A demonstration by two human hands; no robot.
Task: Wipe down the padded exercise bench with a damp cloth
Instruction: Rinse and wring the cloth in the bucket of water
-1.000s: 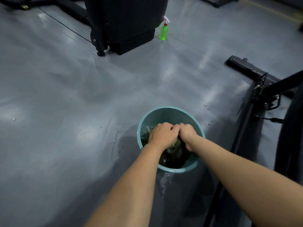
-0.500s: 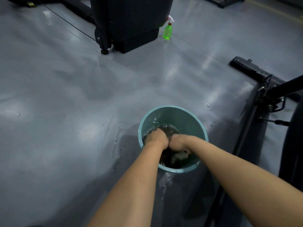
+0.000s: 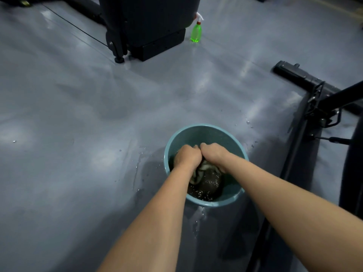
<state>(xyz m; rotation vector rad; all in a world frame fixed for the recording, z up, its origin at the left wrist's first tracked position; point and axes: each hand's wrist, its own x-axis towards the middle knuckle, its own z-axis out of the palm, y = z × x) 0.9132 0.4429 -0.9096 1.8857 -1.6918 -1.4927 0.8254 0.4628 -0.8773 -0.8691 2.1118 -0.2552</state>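
- The cloth point(image 3: 204, 170), pale and bunched into wet folds, sits inside the bucket point(image 3: 206, 134) at the lower centre of the frame, just under and between the two hands.
- The left hand point(image 3: 186, 157) is clenched round the cloth's left part, knuckles up, wrist dipping past the rim.
- The right hand point(image 3: 215, 154) is curled round the cloth's right part; the two fists touch at the knuckles.
- A loose tail of the cloth hangs below the fists toward the dark water point(image 3: 208, 185), which glints with small ripples and specks of light.
- The bucket is round, teal, smooth plastic, with a thin rolled rim.
- It stands on a glossy grey floor point(image 3: 78, 114) that throws back soft patches of light; splashes and a wet streak point(image 3: 198, 218) lie around its lower edge, with scattered drops to its right.
- A green translucent spray bottle point(image 3: 196, 33) with a white trigger stands upright at the upper centre, just beside a black gym machine point(image 3: 149, 20).
- A black metal frame point(image 3: 306, 83) with bars and a bracket runs down the right side; which piece is the bench I cannot tell.
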